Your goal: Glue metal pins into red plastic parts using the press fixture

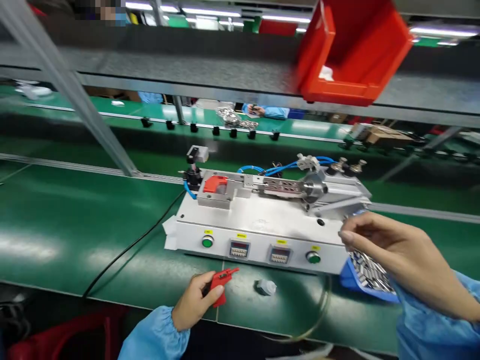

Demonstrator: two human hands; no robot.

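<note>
Two hands over the bench, so start with the left: what has it got?

The left hand [194,303] is closed around a red plastic part [219,287], its fingers [198,295] wrapped about the body and a thin forked tip [232,271] poking out past them.

How would that handle?

Light and stiff, I'd judge, though the thin tip looks like the fragile bit, so take hold of the thicker body. It's just above the bench, in front of the machine.

And the right hand?

The right hand [397,255] is partly curled, its fingertips [347,237] drawn close together above a blue tray [352,282] of small shiny metal pieces [369,272]. Whether they're pinching anything, I can't tell.

What's around them?

A white pneumatic fixture [262,225] stands on the green bench [56,240], with a red insert [215,184] in its metal block, blue air hoses [279,168] behind, and green push buttons [207,241] and digital counters [239,248] along its front. A small grey plastic cap [266,287] lies between the hands, and a red bin [348,55] sits up on the rack [150,65] overhead.
</note>
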